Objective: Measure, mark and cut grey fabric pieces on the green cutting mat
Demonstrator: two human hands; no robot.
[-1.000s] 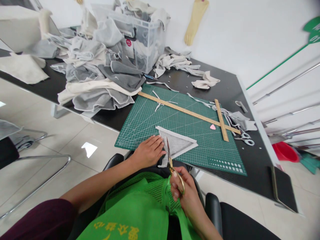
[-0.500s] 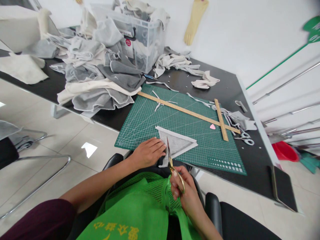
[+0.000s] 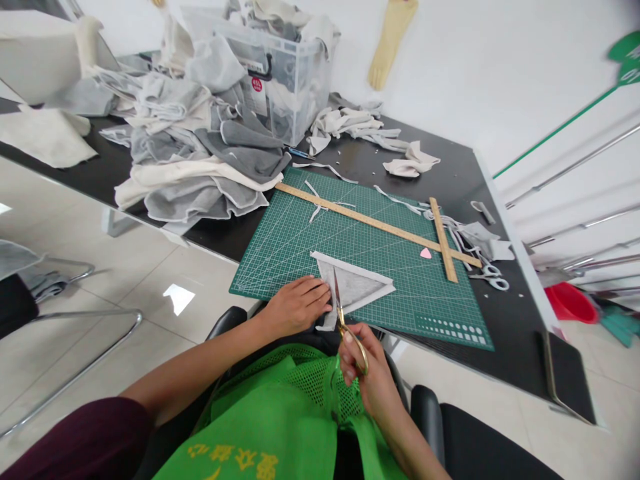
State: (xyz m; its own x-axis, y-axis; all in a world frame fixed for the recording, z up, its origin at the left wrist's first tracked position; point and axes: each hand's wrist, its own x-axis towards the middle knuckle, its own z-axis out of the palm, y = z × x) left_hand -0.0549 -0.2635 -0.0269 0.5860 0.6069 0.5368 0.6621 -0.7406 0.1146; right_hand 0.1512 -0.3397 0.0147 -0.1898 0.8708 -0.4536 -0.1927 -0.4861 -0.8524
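A grey triangular piece of fabric (image 3: pixel 356 283) with a white border lies at the near edge of the green cutting mat (image 3: pixel 300 233). My left hand (image 3: pixel 296 305) lies flat on the fabric's left part, fingers together, pressing it down. My right hand (image 3: pixel 364 372) grips gold-handled scissors (image 3: pixel 341 320), whose blades point away from me and run into the fabric just right of my left fingertips.
Two wooden rulers (image 3: pixel 373 223) cross on the mat beside a small pink chalk (image 3: pixel 425 253). A heap of grey and white cloth (image 3: pixel 195 147) and a clear storage box (image 3: pixel 280 73) fill the table's back left. Fabric strips and white-handled scissors (image 3: pixel 495 277) lie at the right. A black chair (image 3: pixel 450 427) stands near me.
My right hand and the scissors have moved slightly forward into the fabric. My left hand stays pressed in place.
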